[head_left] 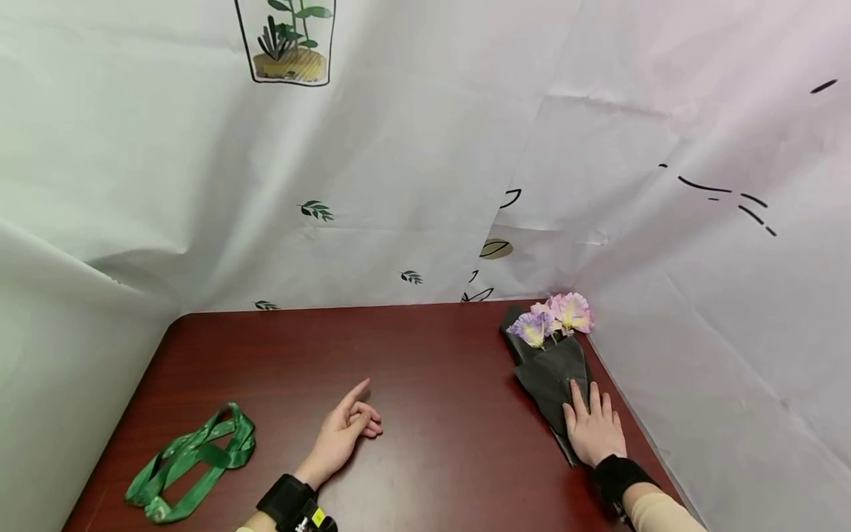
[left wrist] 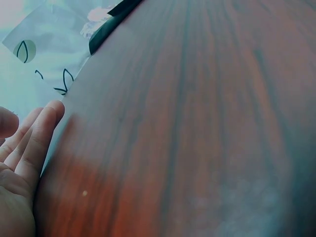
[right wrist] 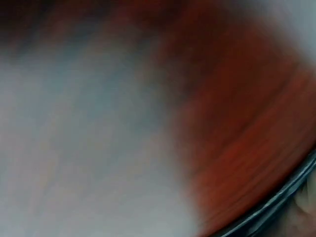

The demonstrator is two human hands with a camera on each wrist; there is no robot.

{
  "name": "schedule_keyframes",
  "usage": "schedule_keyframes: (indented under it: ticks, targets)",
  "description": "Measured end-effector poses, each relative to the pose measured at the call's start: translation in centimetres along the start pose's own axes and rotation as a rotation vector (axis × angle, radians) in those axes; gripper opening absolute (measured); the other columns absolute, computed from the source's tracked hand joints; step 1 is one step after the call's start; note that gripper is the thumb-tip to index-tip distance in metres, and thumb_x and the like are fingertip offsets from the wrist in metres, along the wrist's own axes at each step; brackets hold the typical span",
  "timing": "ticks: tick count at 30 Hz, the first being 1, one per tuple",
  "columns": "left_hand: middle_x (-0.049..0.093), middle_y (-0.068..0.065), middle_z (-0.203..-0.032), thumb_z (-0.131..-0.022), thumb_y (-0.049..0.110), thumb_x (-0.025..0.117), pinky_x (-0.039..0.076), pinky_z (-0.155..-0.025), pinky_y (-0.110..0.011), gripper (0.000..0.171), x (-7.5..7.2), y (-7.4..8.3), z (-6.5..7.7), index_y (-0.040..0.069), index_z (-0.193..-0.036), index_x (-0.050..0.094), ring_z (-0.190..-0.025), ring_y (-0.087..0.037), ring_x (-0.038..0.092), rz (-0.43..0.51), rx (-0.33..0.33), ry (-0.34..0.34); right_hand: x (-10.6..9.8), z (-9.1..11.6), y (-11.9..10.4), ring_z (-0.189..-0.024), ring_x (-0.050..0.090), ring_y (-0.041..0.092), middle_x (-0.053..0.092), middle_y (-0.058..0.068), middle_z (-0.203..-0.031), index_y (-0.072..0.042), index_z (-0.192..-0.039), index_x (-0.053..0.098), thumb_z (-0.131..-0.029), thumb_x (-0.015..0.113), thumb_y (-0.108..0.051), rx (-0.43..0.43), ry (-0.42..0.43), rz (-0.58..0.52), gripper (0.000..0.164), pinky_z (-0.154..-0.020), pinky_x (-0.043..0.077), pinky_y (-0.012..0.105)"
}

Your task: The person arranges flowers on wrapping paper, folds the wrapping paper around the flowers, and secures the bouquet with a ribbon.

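Observation:
At the table's right side lies a small bouquet: pink and purple flowers [head_left: 561, 314] in black wrapping paper [head_left: 552, 373]. My right hand [head_left: 596, 432] rests on the lower part of the wrapping with its fingers spread. In the right wrist view only the dark edge of the wrapping [right wrist: 276, 205] and a bit of the hand show in the lower right corner. My left hand [head_left: 339, 436] is over the middle of the table, holding nothing, index finger extended and the others loosely bent. A green ribbon [head_left: 199, 462] lies in loose loops to the left of that hand.
The dark red wooden table [head_left: 425, 369] has white patterned cloth [head_left: 412, 148] hanging behind it and along both sides. Black bands [head_left: 289, 502] circle both wrists. The bouquet lies close to the table's right edge.

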State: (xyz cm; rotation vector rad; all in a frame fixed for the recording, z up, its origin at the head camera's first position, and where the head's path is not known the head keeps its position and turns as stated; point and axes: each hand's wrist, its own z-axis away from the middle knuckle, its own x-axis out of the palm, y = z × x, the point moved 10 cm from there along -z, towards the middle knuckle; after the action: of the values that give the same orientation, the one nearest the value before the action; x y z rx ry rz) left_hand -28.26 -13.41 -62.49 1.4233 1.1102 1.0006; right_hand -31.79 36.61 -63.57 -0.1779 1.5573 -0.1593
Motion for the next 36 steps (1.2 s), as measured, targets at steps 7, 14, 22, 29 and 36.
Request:
schedule_keyframes:
  ticks: [7,14,22,29,36]
  targets:
    - [0.069,-0.030,-0.108,-0.113,-0.007,0.053,0.067,-0.081,-0.034,0.063,-0.2,-0.6,-0.1,-0.009,-0.171,0.028,-0.090,-0.023,0.079,0.008,-0.037,0.010,0.4,0.7,0.4,-0.158,0.004,0.070,0.005,0.042,-0.176,-0.009,-0.178,0.018,-0.123,0.031,-0.047,0.016,0.005,-0.085,0.069,-0.121,0.010,0.085]
    - [0.069,-0.031,-0.109,-0.114,-0.005,0.053,0.067,-0.082,-0.035,0.061,-0.4,-0.8,0.0,-0.008,-0.170,0.031,-0.090,-0.021,0.079,0.039,-0.063,0.014,0.3,1.4,0.6,-0.160,-0.007,0.069,-0.004,0.037,-0.179,-0.012,-0.180,0.007,-0.122,0.039,-0.047,0.005,0.052,-0.201,0.075,-0.119,-0.003,0.088]
    - [0.068,-0.034,-0.111,-0.114,-0.004,0.054,0.067,-0.084,-0.033,0.057,-0.4,-0.8,0.1,-0.010,-0.168,0.035,-0.091,-0.021,0.078,0.064,-0.067,0.005,0.7,0.9,1.0,-0.160,-0.012,0.069,-0.009,0.035,-0.180,-0.016,-0.181,0.007,-0.121,0.037,-0.053,0.023,0.012,-0.215,0.076,-0.118,-0.006,0.088]
    - [0.068,-0.032,-0.113,-0.116,0.001,0.055,0.066,-0.086,-0.035,0.055,0.2,-1.1,0.0,-0.010,-0.167,0.037,-0.094,-0.023,0.079,0.065,-0.093,-0.025,0.1,1.0,2.6,-0.157,-0.014,0.072,-0.015,0.041,-0.175,-0.012,-0.180,0.004,-0.122,0.024,-0.054,0.091,-0.096,-0.248,0.074,-0.114,-0.003,0.091]
    - [0.069,-0.032,-0.111,-0.116,0.000,0.053,0.067,-0.084,-0.035,0.051,-0.5,-0.9,0.0,-0.010,-0.165,0.041,-0.092,-0.023,0.079,0.041,-0.090,0.026,-4.8,-0.9,1.8,-0.154,0.009,0.075,0.007,0.049,-0.171,-0.004,-0.177,0.018,-0.125,0.023,-0.041,0.016,0.017,-0.266,0.064,-0.106,0.019,0.093]
